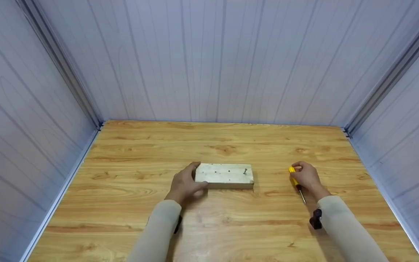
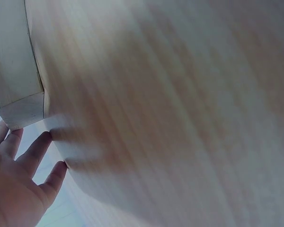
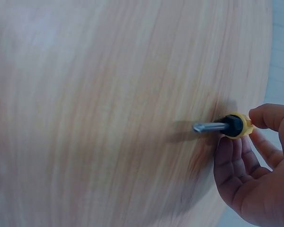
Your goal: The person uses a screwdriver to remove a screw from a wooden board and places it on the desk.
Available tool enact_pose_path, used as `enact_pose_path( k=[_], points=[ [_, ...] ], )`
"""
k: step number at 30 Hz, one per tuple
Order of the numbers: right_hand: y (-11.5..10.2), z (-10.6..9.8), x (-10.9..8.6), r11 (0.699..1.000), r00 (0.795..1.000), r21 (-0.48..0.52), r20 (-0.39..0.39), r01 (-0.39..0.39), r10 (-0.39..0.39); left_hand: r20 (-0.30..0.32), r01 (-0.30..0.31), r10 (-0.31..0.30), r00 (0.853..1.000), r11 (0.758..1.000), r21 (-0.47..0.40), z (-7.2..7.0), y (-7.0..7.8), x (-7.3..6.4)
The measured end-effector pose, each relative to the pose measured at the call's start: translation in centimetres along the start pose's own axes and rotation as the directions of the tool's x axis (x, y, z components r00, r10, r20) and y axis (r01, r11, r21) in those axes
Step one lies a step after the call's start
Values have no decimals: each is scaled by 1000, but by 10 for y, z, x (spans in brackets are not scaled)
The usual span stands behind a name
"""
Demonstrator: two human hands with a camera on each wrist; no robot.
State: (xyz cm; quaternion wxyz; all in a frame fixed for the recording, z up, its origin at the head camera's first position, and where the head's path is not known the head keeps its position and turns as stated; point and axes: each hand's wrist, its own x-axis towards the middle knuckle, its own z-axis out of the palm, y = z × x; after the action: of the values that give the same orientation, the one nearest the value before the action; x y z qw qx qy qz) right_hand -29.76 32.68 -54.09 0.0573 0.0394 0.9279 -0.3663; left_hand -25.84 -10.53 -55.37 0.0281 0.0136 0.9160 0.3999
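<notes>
A pale wooden block (image 1: 224, 176) lies flat on the table, with several small dark holes in its top. Near its right end a screw (image 1: 245, 171) stands up, slightly tilted. My left hand (image 1: 184, 185) holds the block's left end, thumb along the front side and a finger at the back corner. In the left wrist view, other fingertips (image 2: 51, 134) rest by that end on the tabletop. Off to the right, my right hand (image 1: 307, 176) pinches the yellow handle of a screwdriver (image 1: 295, 179). Its metal shaft (image 3: 209, 127) points back toward me, low over the table.
The wood-grain tabletop (image 1: 129, 174) is bounded by a pale panel wall (image 1: 202, 65) at the back, with more panels at left (image 1: 20, 127) and right (image 1: 406, 120). A dark wrist device (image 1: 316, 219) sits under the right sleeve.
</notes>
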Motion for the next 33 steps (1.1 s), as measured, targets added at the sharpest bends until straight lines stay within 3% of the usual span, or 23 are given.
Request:
enact_pose_path(
  k=[12, 19, 27, 33],
  points=[
    [-2, -1, -3, 1000, 1000, -8, -21, -23, 23, 7, 13, -13, 1000, 1000, -14, 1, 1, -2],
    [-21, 1, -6, 994, 990, 55, -107, 97, -90, -11, 6, -6, 1000, 1000, -6, 0, 0, -1],
    [-35, 21, -10, 966, 978, 160, -66, 205, -197, -15, -3, 3, 1000, 1000, -15, 0, -1, -2],
    [-45, 35, -14, 951, 975, 220, 0, 218, -223, -13, -2, 2, 1000, 1000, -12, 0, 0, -3]
  ],
)
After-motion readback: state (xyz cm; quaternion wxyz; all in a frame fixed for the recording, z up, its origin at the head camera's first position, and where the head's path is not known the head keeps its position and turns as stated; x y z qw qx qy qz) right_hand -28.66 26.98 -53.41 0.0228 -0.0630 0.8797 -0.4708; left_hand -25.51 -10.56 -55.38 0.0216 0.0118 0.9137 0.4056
